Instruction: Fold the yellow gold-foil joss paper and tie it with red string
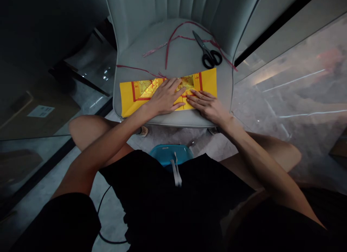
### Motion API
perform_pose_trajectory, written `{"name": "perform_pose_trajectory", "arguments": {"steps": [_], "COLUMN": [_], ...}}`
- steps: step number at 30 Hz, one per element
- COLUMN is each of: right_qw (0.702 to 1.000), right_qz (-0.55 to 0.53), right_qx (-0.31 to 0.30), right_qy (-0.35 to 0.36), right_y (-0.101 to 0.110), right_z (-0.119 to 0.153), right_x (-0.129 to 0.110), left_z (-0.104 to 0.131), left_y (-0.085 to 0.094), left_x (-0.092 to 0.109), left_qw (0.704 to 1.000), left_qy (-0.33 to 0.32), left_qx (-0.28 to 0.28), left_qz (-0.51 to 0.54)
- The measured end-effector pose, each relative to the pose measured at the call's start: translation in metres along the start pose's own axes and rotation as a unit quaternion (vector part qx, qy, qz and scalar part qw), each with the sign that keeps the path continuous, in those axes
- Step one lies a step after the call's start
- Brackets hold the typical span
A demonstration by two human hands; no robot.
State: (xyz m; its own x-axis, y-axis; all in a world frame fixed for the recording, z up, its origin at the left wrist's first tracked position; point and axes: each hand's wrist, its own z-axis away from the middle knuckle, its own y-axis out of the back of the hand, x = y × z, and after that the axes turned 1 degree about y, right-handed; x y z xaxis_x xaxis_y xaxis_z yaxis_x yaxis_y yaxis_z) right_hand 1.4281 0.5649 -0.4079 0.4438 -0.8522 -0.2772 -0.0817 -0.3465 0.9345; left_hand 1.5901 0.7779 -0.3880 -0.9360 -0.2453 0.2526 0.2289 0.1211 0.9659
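A long folded sheet of yellow paper (pixel 208 82) with red borders and printed patterns lies across the front of a grey chair seat. My left hand (pixel 166 96) rests flat on its middle, fingers spread and pointing to the right. Close beside it, my right hand (pixel 206 103) presses on the paper's lower right part, with its fingers stretched out toward the left hand. Both palms face down. Under the hands, part of the print and the middle creases are hidden.
Behind the paper, scissors (pixel 207 51) with black handles lie on the chair seat (pixel 135 65). Thin red strips (pixel 167 49) are strewn around them. A blue plastic stool (pixel 159 154) shows under me. A cardboard box (pixel 40 111) appears at the left beyond glass.
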Motion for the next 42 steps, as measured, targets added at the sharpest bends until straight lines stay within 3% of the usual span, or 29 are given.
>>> {"name": "perform_pose_trajectory", "arguments": {"steps": [10, 42], "right_qw": [1.000, 0.997], "right_qz": [-0.015, -0.045], "right_qx": [0.001, -0.006], "right_qy": [-0.021, -0.063], "right_y": [-0.003, 0.006], "right_z": [0.001, 0.002], "right_x": [0.000, -0.008], "left_z": [-0.003, 0.001], "left_y": [0.006, 0.003], "left_x": [0.014, 0.011], "left_qw": [0.999, 0.998], "left_qy": [0.030, 0.048], "left_qx": [-0.017, -0.030], "left_qz": [0.006, 0.017]}}
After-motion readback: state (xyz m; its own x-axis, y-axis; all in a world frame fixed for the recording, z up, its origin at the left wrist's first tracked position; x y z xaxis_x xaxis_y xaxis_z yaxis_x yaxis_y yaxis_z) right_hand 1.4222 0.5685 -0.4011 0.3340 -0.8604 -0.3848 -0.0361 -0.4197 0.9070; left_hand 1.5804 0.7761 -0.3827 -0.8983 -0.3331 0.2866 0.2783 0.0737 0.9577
